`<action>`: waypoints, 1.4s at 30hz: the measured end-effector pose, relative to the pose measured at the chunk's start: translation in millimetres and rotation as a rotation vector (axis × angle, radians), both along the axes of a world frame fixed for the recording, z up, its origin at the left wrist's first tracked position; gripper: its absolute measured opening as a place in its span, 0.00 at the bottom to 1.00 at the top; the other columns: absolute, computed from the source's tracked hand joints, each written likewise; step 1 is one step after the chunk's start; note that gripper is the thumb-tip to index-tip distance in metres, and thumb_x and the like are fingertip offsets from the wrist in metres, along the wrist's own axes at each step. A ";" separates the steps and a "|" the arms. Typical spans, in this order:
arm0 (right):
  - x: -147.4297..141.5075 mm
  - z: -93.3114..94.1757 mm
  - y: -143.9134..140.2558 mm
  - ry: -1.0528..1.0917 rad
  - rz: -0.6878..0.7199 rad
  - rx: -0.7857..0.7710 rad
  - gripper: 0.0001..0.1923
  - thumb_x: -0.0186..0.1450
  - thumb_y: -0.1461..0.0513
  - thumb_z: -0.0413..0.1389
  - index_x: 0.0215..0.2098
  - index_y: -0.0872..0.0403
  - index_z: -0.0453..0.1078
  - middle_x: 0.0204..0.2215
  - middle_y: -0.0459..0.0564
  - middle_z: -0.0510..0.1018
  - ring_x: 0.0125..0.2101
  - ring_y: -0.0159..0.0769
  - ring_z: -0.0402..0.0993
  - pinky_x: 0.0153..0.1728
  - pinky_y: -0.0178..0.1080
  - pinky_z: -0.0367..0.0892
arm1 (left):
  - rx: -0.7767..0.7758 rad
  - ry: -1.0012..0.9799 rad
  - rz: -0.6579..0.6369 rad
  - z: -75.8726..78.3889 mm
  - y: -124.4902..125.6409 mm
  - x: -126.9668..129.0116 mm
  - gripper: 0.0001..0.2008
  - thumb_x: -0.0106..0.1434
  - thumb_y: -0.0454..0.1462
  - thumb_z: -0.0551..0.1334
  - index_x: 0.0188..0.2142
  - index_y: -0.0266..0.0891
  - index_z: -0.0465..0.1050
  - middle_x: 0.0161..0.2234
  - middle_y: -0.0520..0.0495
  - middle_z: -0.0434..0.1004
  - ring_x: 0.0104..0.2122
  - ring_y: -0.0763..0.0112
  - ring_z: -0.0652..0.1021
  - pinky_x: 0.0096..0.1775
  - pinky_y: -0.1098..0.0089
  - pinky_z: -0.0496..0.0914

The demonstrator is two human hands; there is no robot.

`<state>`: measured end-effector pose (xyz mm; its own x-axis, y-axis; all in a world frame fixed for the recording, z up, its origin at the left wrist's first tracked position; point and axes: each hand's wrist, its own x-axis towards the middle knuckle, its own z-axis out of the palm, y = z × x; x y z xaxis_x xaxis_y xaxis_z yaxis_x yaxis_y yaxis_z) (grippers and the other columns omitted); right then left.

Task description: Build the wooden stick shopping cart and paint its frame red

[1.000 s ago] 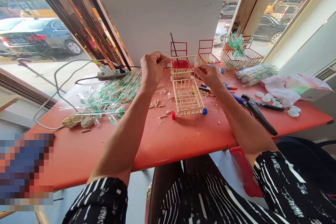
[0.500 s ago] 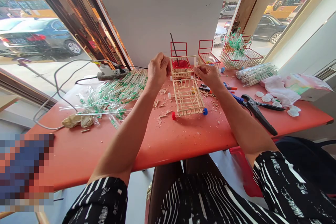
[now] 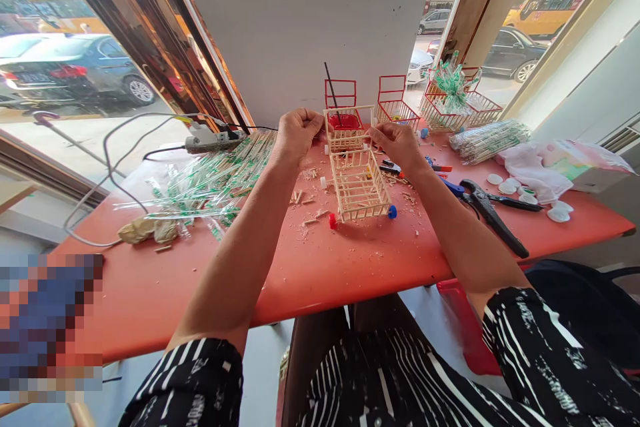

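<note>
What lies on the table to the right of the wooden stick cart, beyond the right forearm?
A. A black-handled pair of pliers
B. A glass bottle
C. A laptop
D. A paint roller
A: the black-handled pliers lie on the orange table, to the right of the stick cart and the right hand.

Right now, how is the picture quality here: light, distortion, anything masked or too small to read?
Head view: daylight from the windows lights the orange table evenly, with soft shadows under the stick cart. Wide-angle bending curves the window frames and stretches the forearms. A pixelated block masks the lower left. What the left hand and right hand pinch at the cart is too small to tell.
</note>
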<state>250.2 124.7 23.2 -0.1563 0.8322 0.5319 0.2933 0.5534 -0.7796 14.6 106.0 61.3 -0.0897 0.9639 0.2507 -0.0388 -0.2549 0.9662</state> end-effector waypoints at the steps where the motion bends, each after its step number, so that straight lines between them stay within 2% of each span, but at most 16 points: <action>1: -0.1 -0.1 0.2 0.004 -0.001 0.000 0.30 0.65 0.35 0.67 0.29 0.52 0.78 0.28 0.48 0.81 0.27 0.29 0.67 0.32 0.37 0.68 | 0.001 -0.006 -0.004 0.9 -0.4 -1.2 0.13 0.66 0.33 0.71 0.29 0.39 0.71 0.24 0.53 0.78 0.21 0.80 0.72 0.29 0.77 0.69; 7: -0.5 0.2 0.0 -0.002 -0.014 -0.003 0.30 0.65 0.34 0.66 0.29 0.51 0.77 0.29 0.48 0.82 0.28 0.30 0.69 0.33 0.38 0.69 | -0.016 -0.040 -0.045 0.5 1.3 -8.2 0.13 0.61 0.34 0.76 0.30 0.40 0.73 0.27 0.51 0.80 0.23 0.78 0.74 0.29 0.75 0.69; 13: -0.6 1.5 -2.2 -0.012 0.020 0.014 0.31 0.65 0.34 0.66 0.29 0.51 0.77 0.27 0.47 0.79 0.28 0.30 0.69 0.34 0.38 0.69 | -0.040 -0.082 -0.074 -1.1 1.1 -6.3 0.12 0.65 0.31 0.71 0.28 0.40 0.72 0.26 0.50 0.78 0.23 0.77 0.74 0.30 0.73 0.72; 20: -1.5 2.8 -4.5 -0.009 0.006 -0.012 0.27 0.66 0.38 0.68 0.29 0.51 0.78 0.27 0.47 0.79 0.29 0.31 0.68 0.34 0.38 0.68 | -0.072 -0.074 -0.071 -0.8 2.9 -9.4 0.10 0.62 0.30 0.71 0.29 0.40 0.72 0.25 0.48 0.78 0.23 0.76 0.75 0.28 0.73 0.71; 25: -2.6 2.4 -4.8 -0.004 0.036 -0.017 0.23 0.70 0.43 0.66 0.31 0.52 0.79 0.28 0.46 0.78 0.29 0.31 0.70 0.35 0.37 0.68 | -0.082 -0.046 -0.046 -3.5 6.7 -9.2 0.09 0.59 0.32 0.72 0.31 0.41 0.73 0.23 0.50 0.77 0.23 0.74 0.76 0.28 0.73 0.70; 29: -2.6 0.6 -3.5 0.003 0.064 -0.003 0.25 0.68 0.39 0.66 0.33 0.51 0.80 0.29 0.47 0.80 0.30 0.31 0.71 0.35 0.37 0.68 | -0.063 -0.039 -0.057 -5.1 5.8 -5.3 0.10 0.60 0.34 0.74 0.32 0.41 0.73 0.21 0.52 0.74 0.23 0.73 0.76 0.29 0.71 0.72; 33: -1.2 -0.6 -1.6 0.011 0.086 0.024 0.29 0.66 0.35 0.66 0.34 0.52 0.80 0.29 0.47 0.80 0.29 0.31 0.69 0.34 0.38 0.67 | -0.032 -0.022 -0.013 -6.3 6.9 -7.9 0.14 0.65 0.42 0.75 0.34 0.43 0.71 0.22 0.54 0.76 0.22 0.75 0.76 0.27 0.73 0.69; 37: 0.2 -0.8 -0.2 -0.010 0.078 0.021 0.26 0.68 0.38 0.65 0.34 0.52 0.80 0.29 0.47 0.79 0.29 0.31 0.68 0.34 0.38 0.66 | -0.012 0.015 0.055 -7.7 10.9 -14.0 0.19 0.68 0.49 0.73 0.32 0.46 0.68 0.19 0.55 0.73 0.21 0.73 0.74 0.25 0.72 0.67; 40: 0.8 -1.2 1.0 -0.021 0.059 0.015 0.24 0.70 0.41 0.65 0.34 0.52 0.79 0.29 0.47 0.79 0.29 0.31 0.68 0.34 0.38 0.66 | 0.004 0.049 0.045 -5.6 8.8 -17.7 0.20 0.68 0.48 0.74 0.29 0.45 0.68 0.18 0.54 0.72 0.20 0.73 0.73 0.25 0.70 0.66; 42: 1.3 -2.1 2.5 -0.007 0.043 0.009 0.24 0.70 0.41 0.66 0.34 0.52 0.79 0.30 0.47 0.80 0.29 0.30 0.68 0.33 0.37 0.67 | -0.007 0.075 -0.013 -1.8 3.7 -20.2 0.19 0.67 0.44 0.75 0.28 0.42 0.70 0.21 0.52 0.75 0.20 0.76 0.73 0.26 0.71 0.66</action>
<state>251.5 127.2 21.1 -0.1960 0.8200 0.5377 0.2746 0.5723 -0.7727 -5.6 109.7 59.4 -0.0581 0.9665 0.2499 0.0305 -0.2485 0.9682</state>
